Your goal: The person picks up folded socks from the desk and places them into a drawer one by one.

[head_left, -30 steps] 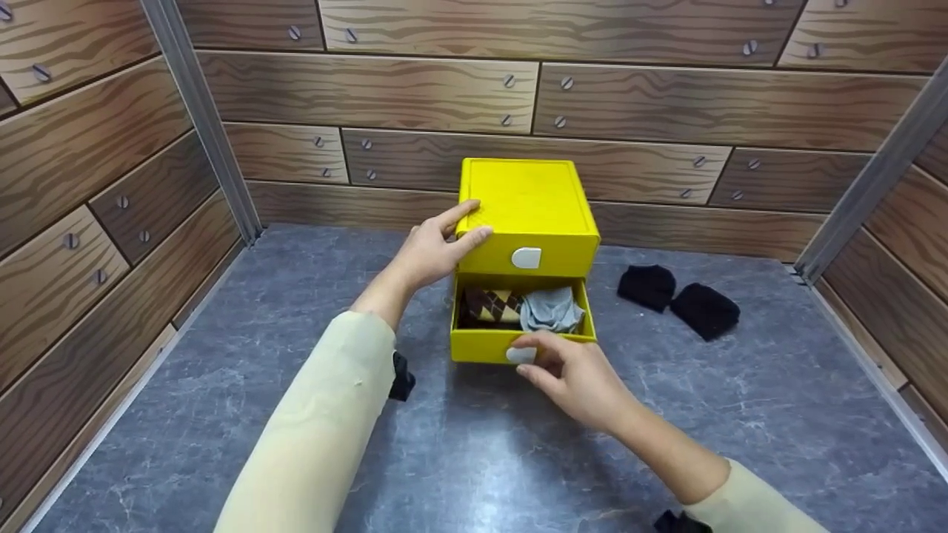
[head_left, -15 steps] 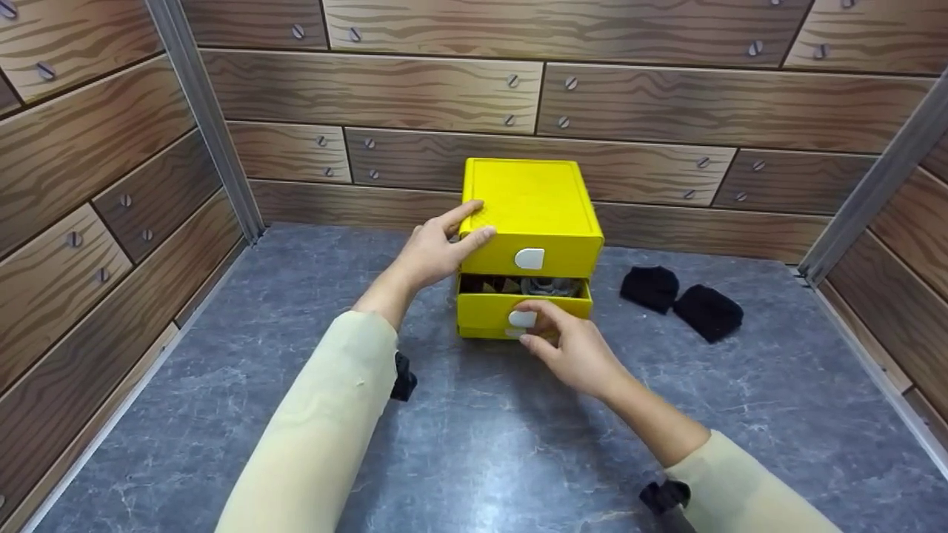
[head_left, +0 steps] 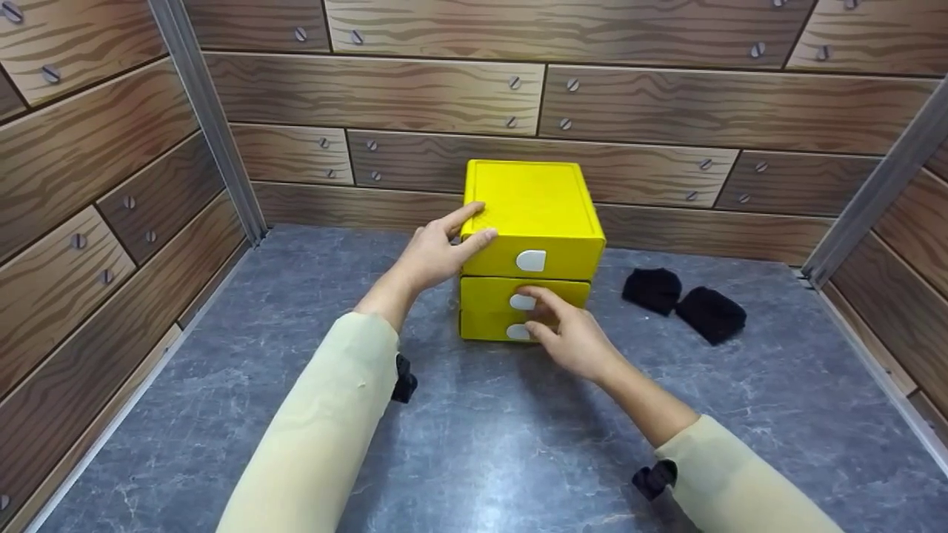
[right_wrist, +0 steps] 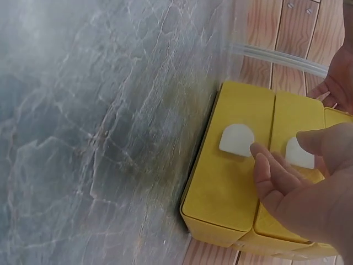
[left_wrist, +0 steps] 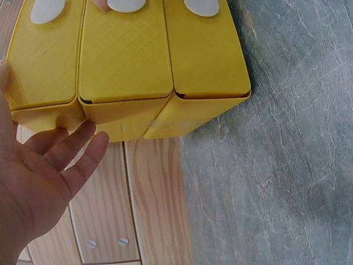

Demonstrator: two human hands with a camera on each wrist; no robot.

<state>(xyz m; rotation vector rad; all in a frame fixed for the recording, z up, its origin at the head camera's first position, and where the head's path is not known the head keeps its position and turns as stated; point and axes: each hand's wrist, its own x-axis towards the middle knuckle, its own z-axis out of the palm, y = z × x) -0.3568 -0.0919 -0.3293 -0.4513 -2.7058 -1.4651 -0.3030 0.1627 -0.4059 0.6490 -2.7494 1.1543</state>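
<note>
A yellow three-drawer box (head_left: pixel 533 200) stands near the back wall, all its drawers pushed in, a white handle on each. My left hand (head_left: pixel 433 255) rests on its upper left corner, with thumb and index finger over the top edge and the other fingers along the side (left_wrist: pixel 44 176). My right hand (head_left: pixel 574 337) is at the front, fingers relaxed, its index fingertip at the middle drawer's handle (head_left: pixel 523 302). The thumb sits lower, near the bottom drawer's handle (head_left: pixel 518 332). In the right wrist view, the right hand (right_wrist: pixel 309 187) partly covers the middle drawer front.
Two black folded cloth pieces (head_left: pixel 685 303) lie on the grey marbled floor (head_left: pixel 459 444) right of the box. Wood-patterned walls (head_left: pixel 415 159) enclose the back and sides. Black straps (head_left: pixel 655 480) hang at the sleeves.
The middle drawer, holding a patterned brown bundle and a grey cloth, has slid in and shut. My right hand moved away from me with it; the left hand stayed on the box.
</note>
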